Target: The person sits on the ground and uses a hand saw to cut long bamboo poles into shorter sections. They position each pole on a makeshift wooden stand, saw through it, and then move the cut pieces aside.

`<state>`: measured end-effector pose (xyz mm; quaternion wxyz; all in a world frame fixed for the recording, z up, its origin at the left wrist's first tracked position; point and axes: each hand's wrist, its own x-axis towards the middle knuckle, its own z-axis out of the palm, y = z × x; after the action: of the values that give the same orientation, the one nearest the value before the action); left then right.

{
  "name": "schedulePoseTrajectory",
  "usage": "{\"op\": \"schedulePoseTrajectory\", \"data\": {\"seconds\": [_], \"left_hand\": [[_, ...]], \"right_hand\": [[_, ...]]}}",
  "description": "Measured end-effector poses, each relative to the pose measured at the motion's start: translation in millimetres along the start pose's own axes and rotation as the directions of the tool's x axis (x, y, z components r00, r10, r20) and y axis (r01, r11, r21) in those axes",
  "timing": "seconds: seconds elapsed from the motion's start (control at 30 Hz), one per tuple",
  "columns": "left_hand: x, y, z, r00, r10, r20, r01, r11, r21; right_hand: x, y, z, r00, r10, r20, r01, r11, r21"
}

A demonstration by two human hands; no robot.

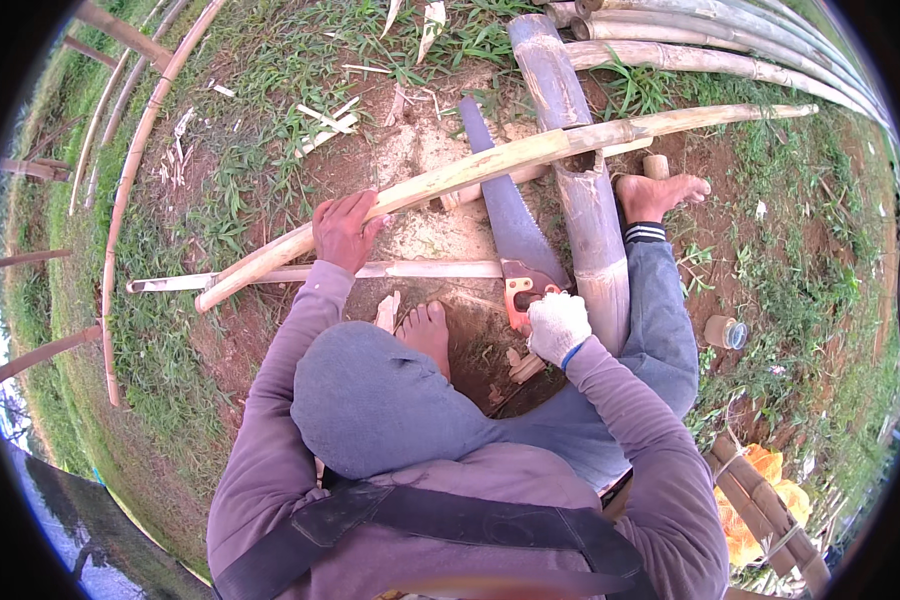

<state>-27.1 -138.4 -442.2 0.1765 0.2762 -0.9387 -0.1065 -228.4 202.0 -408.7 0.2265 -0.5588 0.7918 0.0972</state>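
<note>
My bare left hand (344,230) is closed over a long pale wooden pole (450,178), toward its near left end. The pole slants up to the right and crosses a notch in a thick grey bamboo post (600,250). In a white knit glove, my right hand (557,328) grips the orange handle of a handsaw (516,225). The saw's blade points away from me, its toothed edge toward the thick bamboo. The pole hides the middle of the blade. Below the pole lies a split pale strip (410,270), its right end by the saw handle.
Bamboo poles (690,58) lie stacked at the far right. Sawdust (430,235) and pale offcuts (327,130) cover the ground ahead. My right foot (660,195) is beyond the thick bamboo. A glass jar (725,332) stands at right, and a bamboo rail fence (120,215) curves along the left.
</note>
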Motion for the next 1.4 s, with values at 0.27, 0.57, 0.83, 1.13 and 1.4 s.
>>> {"op": "schedulePoseTrajectory", "data": {"seconds": [0.27,0.57,0.83,1.13,1.4], "left_hand": [[6.2,-5.8,11.3,0.999,0.017,0.03,-0.012,0.986,-0.163],[2.5,-1.8,12.6,0.999,0.036,-0.037,-0.037,0.999,-0.021],[12.9,11.8,9.8,0.998,0.069,0.005,-0.069,0.997,0.034],[20.8,24.5,-5.6,0.989,-0.009,0.151,-0.024,0.976,0.214],[34.0,27.2,0.8,0.988,-0.033,0.149,-0.01,0.96,0.279]], "right_hand": [[-2.7,-8.3,29.6,0.999,0.043,0.001,-0.043,0.992,0.115],[90.0,20.2,-129.7,0.808,-0.064,-0.585,0.086,0.996,0.01],[145.3,48.6,-145.5,0.955,-0.2,-0.218,0.181,0.978,-0.101],[165.6,36.7,-127.7,0.839,-0.372,-0.398,0.359,0.927,-0.111],[168.0,29.1,-122.0,0.83,-0.448,-0.331,0.397,0.893,-0.213]]}}
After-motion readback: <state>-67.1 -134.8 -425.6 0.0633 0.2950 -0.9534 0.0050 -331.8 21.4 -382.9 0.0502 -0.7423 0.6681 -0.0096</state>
